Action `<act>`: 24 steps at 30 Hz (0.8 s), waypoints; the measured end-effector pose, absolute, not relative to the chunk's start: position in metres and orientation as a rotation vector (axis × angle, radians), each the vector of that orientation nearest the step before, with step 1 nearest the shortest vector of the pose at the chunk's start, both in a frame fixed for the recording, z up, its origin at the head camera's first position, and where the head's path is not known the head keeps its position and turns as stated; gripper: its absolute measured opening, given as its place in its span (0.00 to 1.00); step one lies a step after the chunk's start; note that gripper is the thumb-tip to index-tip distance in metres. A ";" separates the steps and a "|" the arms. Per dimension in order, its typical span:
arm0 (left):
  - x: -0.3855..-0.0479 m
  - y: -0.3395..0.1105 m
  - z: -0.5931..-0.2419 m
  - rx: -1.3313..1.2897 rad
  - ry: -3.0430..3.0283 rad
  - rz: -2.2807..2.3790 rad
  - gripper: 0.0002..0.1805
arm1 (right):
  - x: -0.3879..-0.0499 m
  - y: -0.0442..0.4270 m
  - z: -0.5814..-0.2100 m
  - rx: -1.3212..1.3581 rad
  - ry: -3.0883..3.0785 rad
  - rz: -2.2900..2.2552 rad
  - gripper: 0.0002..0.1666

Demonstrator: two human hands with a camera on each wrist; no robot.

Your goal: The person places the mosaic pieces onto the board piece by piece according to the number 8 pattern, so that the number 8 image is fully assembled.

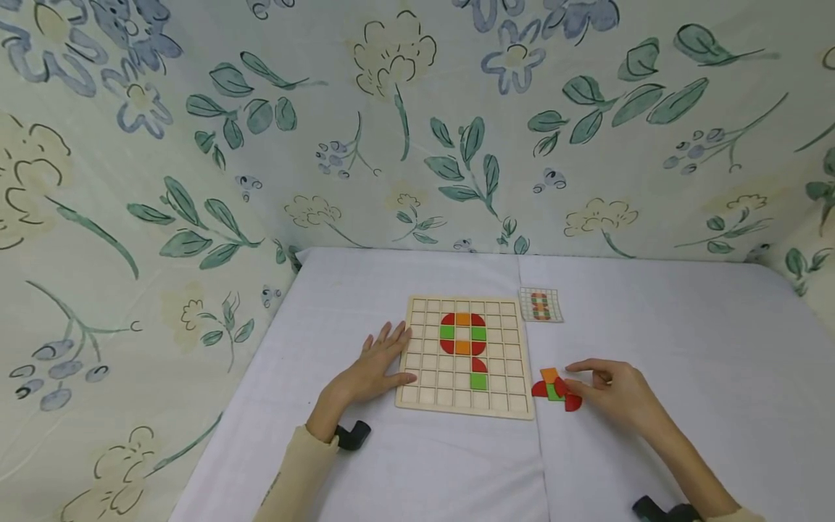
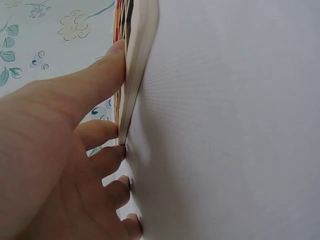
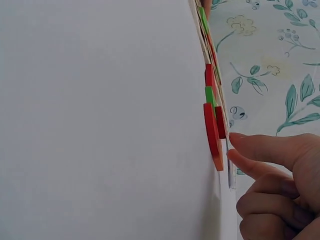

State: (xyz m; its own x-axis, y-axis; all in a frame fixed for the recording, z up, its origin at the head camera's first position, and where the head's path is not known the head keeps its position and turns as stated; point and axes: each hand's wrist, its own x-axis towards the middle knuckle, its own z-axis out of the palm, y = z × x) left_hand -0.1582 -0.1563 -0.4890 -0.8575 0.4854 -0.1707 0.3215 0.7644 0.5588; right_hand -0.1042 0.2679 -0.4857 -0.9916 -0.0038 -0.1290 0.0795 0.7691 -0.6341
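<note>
On the wooden board (image 1: 432,399), the figure was judged more than half built: a closed ring (image 1: 462,319) of eight red, orange and green pieces was laid in the cells, its centre cell (image 1: 462,333) left bare, while below it only a red quarter piece (image 1: 478,365) and a green square (image 1: 479,381) were seen. A similarly coloured figure, too small to be read closely, was shown on the card (image 1: 541,304) beside the board's far right corner. Loose pieces (image 1: 554,392), apparently left to be placed, were heaped on the bench (image 1: 685,326) near the board's near right corner. The board's left edge was touched by the left hand (image 1: 372,368), fingers spread; the right hand (image 1: 616,388) was held at the heap, thumb and forefinger apart, nothing visible between them
</note>
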 end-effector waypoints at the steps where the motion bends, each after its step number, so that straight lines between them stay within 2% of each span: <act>1: -0.158 -0.156 -0.489 0.624 2.655 0.761 0.50 | -0.104 0.271 -0.487 0.076 2.830 -1.028 0.23; 13: -0.159 -0.156 -0.489 0.621 2.653 0.776 0.49 | -0.103 0.284 -0.496 0.135 2.824 -1.043 0.19; 24: -0.158 -0.157 -0.491 0.613 2.657 0.753 0.49 | -0.107 0.288 -0.490 0.107 2.822 -1.045 0.21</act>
State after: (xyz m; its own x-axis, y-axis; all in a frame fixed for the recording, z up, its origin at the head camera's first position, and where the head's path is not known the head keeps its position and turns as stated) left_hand -0.1584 -0.1567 -0.4910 -0.8599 0.4793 -0.1760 0.3156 0.7700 0.5545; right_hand -0.1068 0.2878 -0.4901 -0.9891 0.0210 -0.1459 0.1110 0.7577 -0.6430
